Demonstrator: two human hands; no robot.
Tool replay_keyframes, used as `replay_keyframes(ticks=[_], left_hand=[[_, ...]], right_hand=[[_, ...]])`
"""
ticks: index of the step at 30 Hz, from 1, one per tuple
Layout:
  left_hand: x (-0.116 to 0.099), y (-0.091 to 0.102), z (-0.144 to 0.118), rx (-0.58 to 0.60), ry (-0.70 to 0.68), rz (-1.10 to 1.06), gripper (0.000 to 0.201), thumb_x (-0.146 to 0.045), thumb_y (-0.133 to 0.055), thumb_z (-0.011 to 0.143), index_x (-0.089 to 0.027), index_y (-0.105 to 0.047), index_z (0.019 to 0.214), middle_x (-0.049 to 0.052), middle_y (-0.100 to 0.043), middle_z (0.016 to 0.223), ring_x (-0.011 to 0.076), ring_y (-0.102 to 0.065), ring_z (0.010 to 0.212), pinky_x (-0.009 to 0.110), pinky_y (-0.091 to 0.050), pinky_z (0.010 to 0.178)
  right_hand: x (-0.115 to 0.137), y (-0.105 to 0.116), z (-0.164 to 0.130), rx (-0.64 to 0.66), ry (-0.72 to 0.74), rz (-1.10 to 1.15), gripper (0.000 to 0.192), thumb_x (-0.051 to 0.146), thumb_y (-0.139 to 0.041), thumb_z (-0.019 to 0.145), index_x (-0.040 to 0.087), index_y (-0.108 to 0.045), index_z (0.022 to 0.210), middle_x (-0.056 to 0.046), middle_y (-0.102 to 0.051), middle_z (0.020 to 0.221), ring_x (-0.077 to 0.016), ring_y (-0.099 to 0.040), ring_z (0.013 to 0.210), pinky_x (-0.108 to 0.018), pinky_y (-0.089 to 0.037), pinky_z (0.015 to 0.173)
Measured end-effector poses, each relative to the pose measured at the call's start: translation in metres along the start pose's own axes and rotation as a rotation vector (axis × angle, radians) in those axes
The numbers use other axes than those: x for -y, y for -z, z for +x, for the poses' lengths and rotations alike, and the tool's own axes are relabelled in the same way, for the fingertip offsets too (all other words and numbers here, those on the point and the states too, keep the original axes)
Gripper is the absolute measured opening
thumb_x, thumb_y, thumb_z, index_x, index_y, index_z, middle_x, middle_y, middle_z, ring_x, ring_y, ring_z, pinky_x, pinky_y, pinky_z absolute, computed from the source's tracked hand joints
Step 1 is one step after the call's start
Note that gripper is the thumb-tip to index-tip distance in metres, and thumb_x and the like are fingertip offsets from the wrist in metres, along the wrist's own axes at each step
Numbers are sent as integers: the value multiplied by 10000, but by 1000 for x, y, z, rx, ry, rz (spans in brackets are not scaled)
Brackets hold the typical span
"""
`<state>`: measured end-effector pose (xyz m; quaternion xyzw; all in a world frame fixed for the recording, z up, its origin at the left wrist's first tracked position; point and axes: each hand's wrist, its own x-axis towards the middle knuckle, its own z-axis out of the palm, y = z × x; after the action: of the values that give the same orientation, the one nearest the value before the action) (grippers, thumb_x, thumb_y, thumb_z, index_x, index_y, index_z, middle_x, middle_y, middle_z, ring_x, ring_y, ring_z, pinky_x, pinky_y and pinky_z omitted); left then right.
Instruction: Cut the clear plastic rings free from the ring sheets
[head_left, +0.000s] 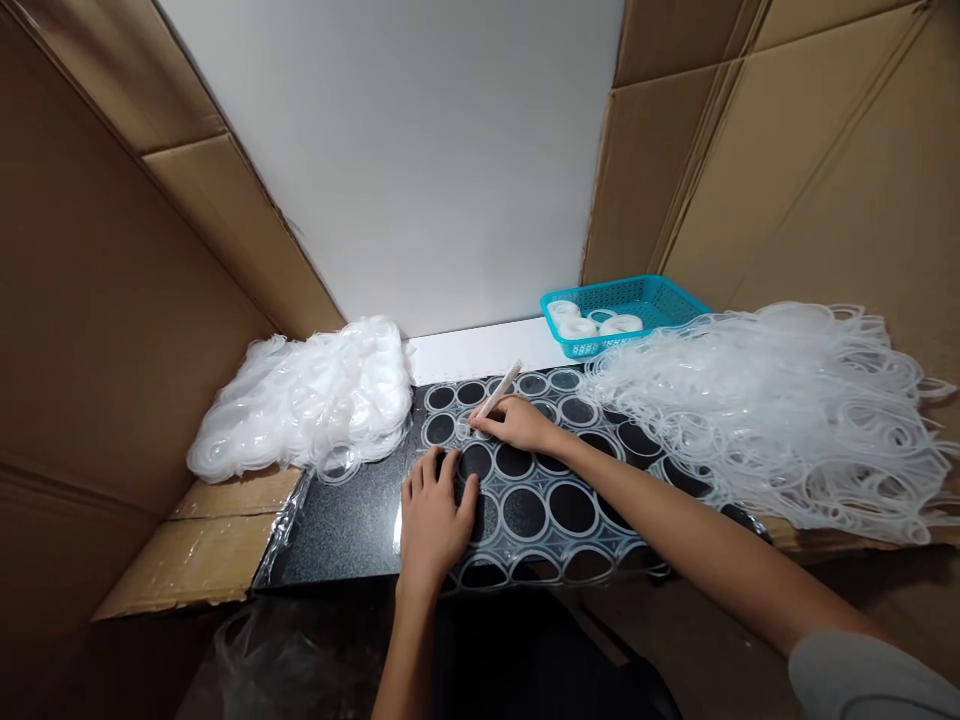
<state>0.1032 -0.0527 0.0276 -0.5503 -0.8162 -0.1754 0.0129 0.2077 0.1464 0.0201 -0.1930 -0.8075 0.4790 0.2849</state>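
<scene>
Under left hand [433, 520], ringed sheet [547, 510], flat

- 2 hands: left hand [433, 520], right hand [517, 422]
- 1 pale stick tool [499, 391]
- 1 clear sheet w/ ring cutouts [551, 495] on dark bench [345, 525]
- 2 heaps of clear plastic: left heap [304, 400], right heap [780, 410]
- 1 teal basket [660, 297], approx. 3 white rolls [577, 327] inside
- cutouts: too many to count, some hidden

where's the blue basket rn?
Head view, upper right: the blue basket sits at the table's back edge, against the cardboard wall, just behind the pile of clear plastic rings.
</scene>
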Motion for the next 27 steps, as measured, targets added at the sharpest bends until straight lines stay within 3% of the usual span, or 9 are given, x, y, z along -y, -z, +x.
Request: replay_keyframes(ticks=[5,9,14,20,23,27], left_hand=[[0,0,0,8,-11,29,434,-409,-490,1048,-241,-600,1433,126,-544,1524,317,-478,1429,530,-395,1170],[2,0,-1,9,-65,74,458,-425,-502,1048,-314,-583,1485,117,-533,1524,324,-467,1430,551,-392,1160],[2,3,-3,18,-128,119,451,-424,-512,1045,-395,-579,1491,93,-518,1551,325,-445,1444,558,-390,1161],[-2,4,-2,72,-115,181,481,-431,-481,1055,-397,-535,1532,97,-500,1587,345,-406,1474,570,-367,1174],[-2,5,-2,75,-111,175,480,-431,-468,1059,-405,-528,1535,85,-507,1584,336,-406,1476,561,-364,1177],[-1,4,-2,62,-107,139,475,-451,-469,1053,-417,-540,1522,71,-512,1586,331,-418,1471,555,-378,1170]], right_hand=[[-6,0,0,-9,-42,34,139,287,-720,917,187,-815,908,-71,-821,949,-238,-771,916,-337,-576,861],[-3,1,0,5,-7,27,124,282,-721,922,211,-821,910,-66,-825,1009,-237,-772,969,-339,-576,907],[0,2,-4,14,143,-105,171,258,-663,964,237,-829,924,-58,-823,1037,-235,-759,1040,-375,-548,1022],[-1,1,-8,133,427,-475,256,233,-552,1037,223,-787,1137,-96,-770,1266,-226,-734,1108,-358,-544,968],[0,0,-1,122,387,-645,280,162,-565,1009,210,-764,1200,-115,-759,1293,-244,-733,1124,-354,-532,957],[0,14,20,30,210,-704,293,118,-555,978,210,-782,1138,-111,-799,1167,-257,-756,1025,-340,-545,889]])
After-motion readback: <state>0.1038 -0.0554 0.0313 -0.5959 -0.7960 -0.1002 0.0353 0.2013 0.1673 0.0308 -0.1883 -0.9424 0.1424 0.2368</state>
